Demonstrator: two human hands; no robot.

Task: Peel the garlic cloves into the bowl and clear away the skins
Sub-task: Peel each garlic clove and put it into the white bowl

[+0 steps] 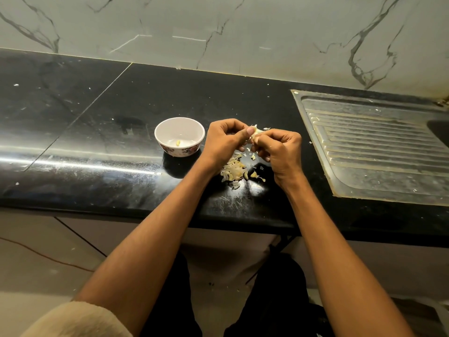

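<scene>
— Where the small white round bowl (179, 136) with the flowered outside stands on the counter, what's in it?

— One pale yellow peeled clove (178, 142), lying on the bottom. Nothing else that I can make out.

— And the garlic being worked on?

— A pale garlic clove with papery skin (256, 131) is held above the counter, just right of the bowl. The left hand (224, 139) has its fingers curled round it, thumb pressed on top. The right hand (279, 148) pinches it from the other side, fingers curled tight. A wisp of skin sticks up between them.

— Below the hands?

— A loose heap of pale garlic cloves and skins (235, 170) lies on the glossy black stone countertop (97, 147), with a few scraps scattered near it.

— The rest of the room?

— A dull steel ribbed drainboard (379, 147) is sunk into the counter at the right, and a grey-veined white marble wall (218, 27) rises behind. A cream sleeve (77, 319) is pushed up the left arm.
</scene>
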